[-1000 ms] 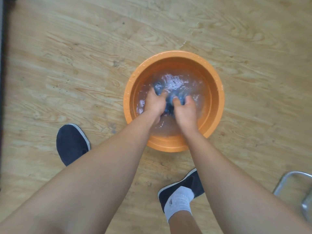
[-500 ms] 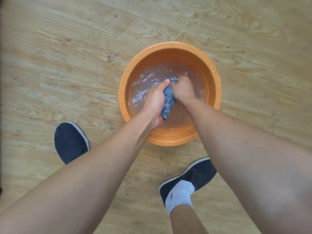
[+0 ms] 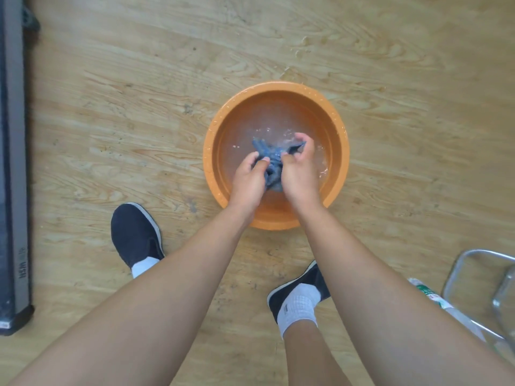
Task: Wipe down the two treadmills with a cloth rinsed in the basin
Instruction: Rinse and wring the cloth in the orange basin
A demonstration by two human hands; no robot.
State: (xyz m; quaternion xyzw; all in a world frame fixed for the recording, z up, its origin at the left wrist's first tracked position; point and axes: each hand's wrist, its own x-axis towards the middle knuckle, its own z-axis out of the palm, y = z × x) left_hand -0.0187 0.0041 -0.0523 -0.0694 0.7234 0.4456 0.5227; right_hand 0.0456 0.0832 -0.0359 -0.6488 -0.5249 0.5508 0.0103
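**Cloth in both hands over the basin, rinse step in hand**

Head view. Looks straight down on an orange basin (image 3: 276, 86) standing on the wooden floor (image 3: 139, 121), with shallow water (image 3: 267, 121) inside. Finds the cloth (image 3: 269, 160), blue and bunched, over the middle of the basin, low above the water or just touching it; cannot tell which. Grips it with the left hand (image 3: 248, 176) from the left, fingers curled round the near part of the bunch, and with the right hand (image 3: 299, 168) from the right, fingers curled over the far part. Leaves nothing between the two palms except the cloth.

Puts the long axis of the bunch roughly from near to far, so between the hands and not to one side. Needs no reach from either hand, being both already on it. Judged as rinsing, with wiping not yet begun. Probably calls next for a twist of the hands in opposite ways around this near-far axis, done over the basin so that drips fall inside.

Shows also at the left edge a long grey rail (image 3: 14, 162), perhaps a treadmill side, well apart from the basin. Shows two dark shoes (image 3: 133, 232) near the basin, and at the near right a metal frame (image 3: 473, 260) with a plastic bottle (image 3: 429, 296) beside it.
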